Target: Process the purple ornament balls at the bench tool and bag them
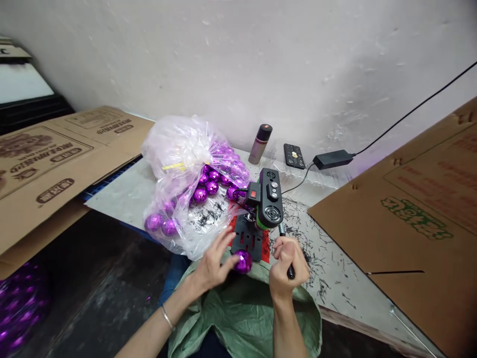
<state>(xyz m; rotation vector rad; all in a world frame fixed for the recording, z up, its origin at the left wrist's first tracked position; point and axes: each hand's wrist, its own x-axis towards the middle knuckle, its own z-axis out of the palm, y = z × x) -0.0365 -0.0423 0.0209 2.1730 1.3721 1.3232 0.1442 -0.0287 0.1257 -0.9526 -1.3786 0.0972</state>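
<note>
"Anything to read around your hands?"

"Plenty of print, little of it legible. Well beyond my left hand point(214, 261), to its left, the brown cardboard point(122, 134) carries dark characters in framed blocks, too slanted and small for me to make out. To the right of my right hand point(288, 266), another carton point(410, 223) shows faint red rows and a green outlined logo, neither readable. Farthest off to the left, a pale box point(13, 50) ends in what looks like a 'C'."

"And the right hand itself?"

"Wrapped in a fist round the lever point(291, 272), its black tip poking out below my fingers. My forearm comes up almost straight. Just ahead of the fist stands the black machine point(271, 196), with a red switch on its side."

"The left?"

"Loosely spread, fingers stretched forward, the arm slanting in from the lower left with a bracelet point(167, 316) on the wrist."

"Where's the ball?"

"The shiny purple ball point(243, 261) is right by my left thumb, at the machine's near edge, left of my fist. Whether the thumb touches it, I can't tell. Below both hands lies the green sack point(242, 308)."
</note>
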